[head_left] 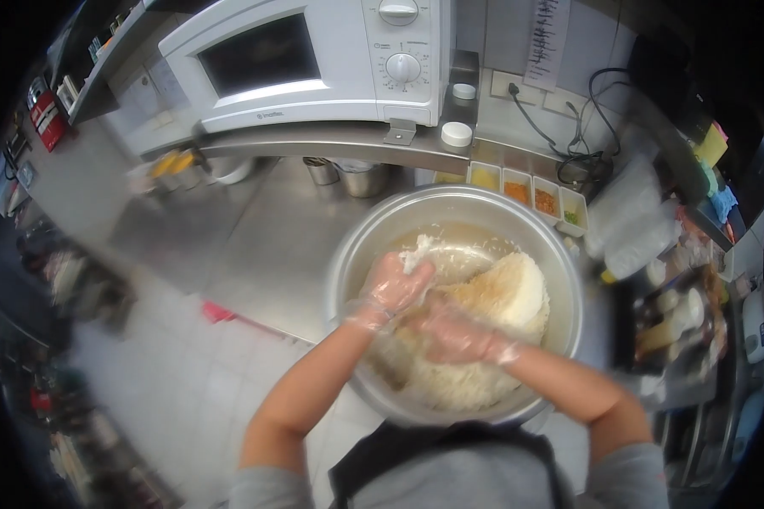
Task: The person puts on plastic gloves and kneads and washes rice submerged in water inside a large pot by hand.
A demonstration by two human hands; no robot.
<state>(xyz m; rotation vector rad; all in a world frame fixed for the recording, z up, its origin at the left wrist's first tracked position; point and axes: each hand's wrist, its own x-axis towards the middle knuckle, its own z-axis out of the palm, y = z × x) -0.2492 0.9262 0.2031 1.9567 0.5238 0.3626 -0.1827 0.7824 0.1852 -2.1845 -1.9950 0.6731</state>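
Observation:
A large metal bowl (572, 297) stands in front of me with cooked rice (518, 293) inside. Part of the rice forms a smooth white mound with a brownish top, and loose grains stick to the bowl's inner wall. Clear plastic gloves cover both hands. My left hand (395, 284), at the left inside the bowl, is closed with a small clump of rice (416, 253) at its fingertips. Close beside it, my right hand (463, 332) is over the rice near the middle. Motion smears its fingers, so its grip is unclear.
A white microwave (314, 64) sits on a steel shelf above the counter (272, 246). Metal containers (361, 178) stand behind the bowl at left. Small tubs of chopped ingredients (545, 199) line its back right. Plastic bags (632, 220) lie at right, below hanging cables (581, 157).

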